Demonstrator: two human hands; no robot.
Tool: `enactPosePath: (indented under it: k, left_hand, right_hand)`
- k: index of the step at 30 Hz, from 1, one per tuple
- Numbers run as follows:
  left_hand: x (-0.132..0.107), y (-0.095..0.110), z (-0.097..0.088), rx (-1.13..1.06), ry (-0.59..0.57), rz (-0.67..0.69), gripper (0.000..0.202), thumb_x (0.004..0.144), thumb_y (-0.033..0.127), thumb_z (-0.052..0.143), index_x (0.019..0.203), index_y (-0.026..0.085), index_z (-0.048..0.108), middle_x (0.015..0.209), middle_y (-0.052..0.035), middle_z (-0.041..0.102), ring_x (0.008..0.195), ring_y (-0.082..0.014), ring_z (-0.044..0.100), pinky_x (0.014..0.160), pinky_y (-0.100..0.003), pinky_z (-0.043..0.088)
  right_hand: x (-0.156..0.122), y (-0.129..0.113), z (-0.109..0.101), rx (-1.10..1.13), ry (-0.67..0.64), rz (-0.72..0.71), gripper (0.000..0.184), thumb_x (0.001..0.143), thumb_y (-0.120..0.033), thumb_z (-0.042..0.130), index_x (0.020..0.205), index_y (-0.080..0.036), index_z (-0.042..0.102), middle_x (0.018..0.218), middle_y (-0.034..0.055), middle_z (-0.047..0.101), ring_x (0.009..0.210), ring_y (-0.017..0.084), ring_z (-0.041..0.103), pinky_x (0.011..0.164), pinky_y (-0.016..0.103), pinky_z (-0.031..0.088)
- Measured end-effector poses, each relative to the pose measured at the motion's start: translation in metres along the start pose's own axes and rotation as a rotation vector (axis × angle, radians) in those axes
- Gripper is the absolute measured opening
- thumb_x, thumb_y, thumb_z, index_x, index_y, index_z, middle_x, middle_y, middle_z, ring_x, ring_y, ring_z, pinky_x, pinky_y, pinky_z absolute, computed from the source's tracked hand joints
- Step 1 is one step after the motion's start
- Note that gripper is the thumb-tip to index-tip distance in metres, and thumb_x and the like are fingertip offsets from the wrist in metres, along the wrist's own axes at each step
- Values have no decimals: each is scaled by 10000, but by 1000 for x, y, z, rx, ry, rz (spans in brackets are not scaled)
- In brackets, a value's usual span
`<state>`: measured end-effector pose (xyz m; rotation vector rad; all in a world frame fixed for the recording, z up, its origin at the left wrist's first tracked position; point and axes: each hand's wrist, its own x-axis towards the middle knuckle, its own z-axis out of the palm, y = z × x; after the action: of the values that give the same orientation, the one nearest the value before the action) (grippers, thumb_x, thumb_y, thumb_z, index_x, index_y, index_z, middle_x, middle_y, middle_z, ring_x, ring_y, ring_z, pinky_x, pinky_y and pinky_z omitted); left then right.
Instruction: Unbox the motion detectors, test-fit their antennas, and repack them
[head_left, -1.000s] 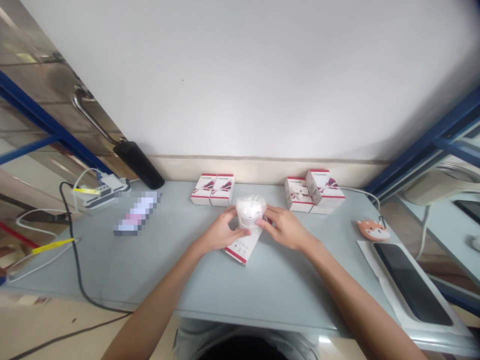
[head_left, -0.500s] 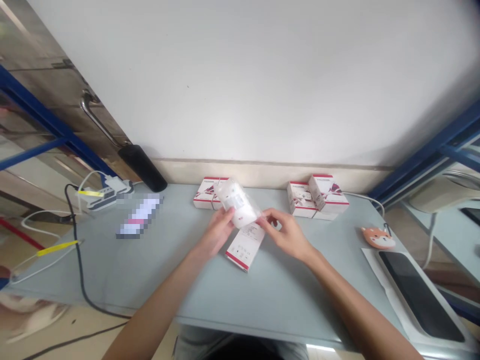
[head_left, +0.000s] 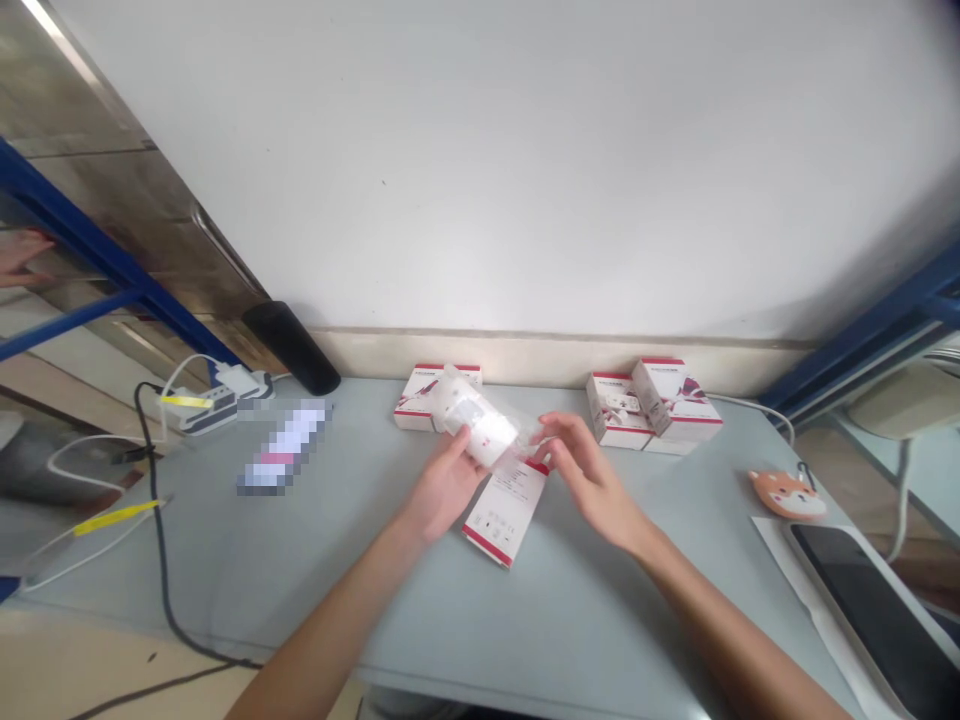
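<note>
My left hand (head_left: 444, 487) is closed around a white device wrapped in a clear plastic bag (head_left: 480, 424), held tilted just above the grey table (head_left: 315, 580). My right hand (head_left: 592, 478) pinches the bag's loose right end with its fingertips. Under both hands a white box with a red stripe (head_left: 506, 510) lies flat on the table.
Two red-and-white boxes (head_left: 424, 398) stand at the back by the wall, and more such boxes (head_left: 656, 410) sit to the right. A power strip (head_left: 214, 400) with cables lies far left, a dark cylinder (head_left: 292, 345) behind it. A tablet (head_left: 877, 610) and fox-shaped charm (head_left: 787, 493) are at right.
The wrapped device went from upright over the flat box to lifted and tilted leftward in my left hand. My right hand shifted to the bag's end. The camera view drifted.
</note>
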<state>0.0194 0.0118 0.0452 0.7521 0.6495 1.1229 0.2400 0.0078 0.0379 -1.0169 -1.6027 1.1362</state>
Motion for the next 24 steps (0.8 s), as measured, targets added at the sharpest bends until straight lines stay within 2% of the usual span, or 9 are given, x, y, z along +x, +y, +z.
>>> enactPosePath:
  k: [2,4,8,12,16,19,24]
  left_hand:
    - [-2,-5,0,-27,-21,-6,527,1008,441,667,1465,189,595,1523,-137,627,1510,-349,483,1285,-532,335]
    - [-4,-9,2,-39,-42,-15,539,983,377,716,1478,200,594,1497,-135,650,1489,-358,508,1278,-534,334]
    - [-9,-8,5,-12,-83,-26,565,968,380,738,1482,195,597,1452,-153,680,1429,-377,570,1242,-559,371]
    - [-10,-7,2,19,-102,3,542,978,374,725,1476,197,600,1418,-162,700,1383,-376,610,1191,-566,432]
    - [-10,-11,-2,86,-62,21,495,983,308,722,1450,187,614,1349,-161,739,1291,-363,679,1123,-546,502]
    - [-9,-15,-4,99,-32,19,477,972,306,737,1417,171,632,1295,-161,765,1213,-357,724,1082,-539,535]
    - [-7,-19,-4,90,-23,15,405,964,318,750,1325,150,678,1249,-167,779,1149,-347,752,1040,-526,563]
  right_hand:
    - [-2,1,6,-11,-77,25,430,1060,-547,515,1408,-295,496,1277,77,662,1106,235,641,973,394,542]
    - [-3,2,12,3,-76,22,425,1038,-544,568,1371,-281,541,1262,77,672,1089,238,637,977,389,535]
    - [1,2,19,171,-12,52,351,1007,-566,614,1191,-268,603,1105,57,686,969,217,641,866,349,546]
    - [5,0,19,301,-13,88,375,982,-607,635,1145,-270,622,930,31,679,813,189,616,739,319,524]
    - [6,1,18,410,22,133,392,947,-595,697,1138,-259,634,737,-21,616,668,158,569,686,312,491]
    - [5,1,17,455,54,167,383,940,-587,710,1112,-249,655,790,-13,612,689,153,581,686,311,502]
    - [3,-3,18,517,27,220,432,952,-623,675,1201,-270,654,902,5,608,746,155,582,704,316,534]
